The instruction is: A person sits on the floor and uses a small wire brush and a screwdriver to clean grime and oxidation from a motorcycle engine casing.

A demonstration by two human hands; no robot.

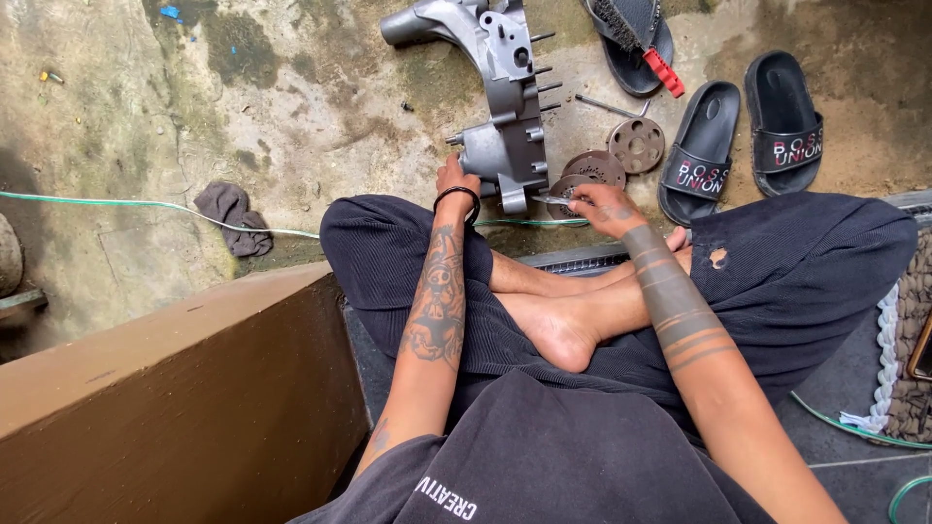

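A grey cast-metal engine casing (500, 92) lies on the concrete floor in front of my crossed legs. My left hand (456, 184) rests on its near end and grips it. My right hand (604, 209) is closed on a thin metal tool (551, 199) whose tip points left toward the casing's lower edge. A round rusty disc with holes (566, 186) lies right under the tool, partly hidden by my right hand. Two more such discs (595, 167) (636, 145) lie just beyond it.
A pair of black slide sandals (743, 136) stands at the right, another sandal with a red part (636, 44) further back. A metal rod (607, 105) lies by the discs. A dark rag (233, 215) and a green hose (136, 204) lie left. A brown ledge (175, 388) borders my left side.
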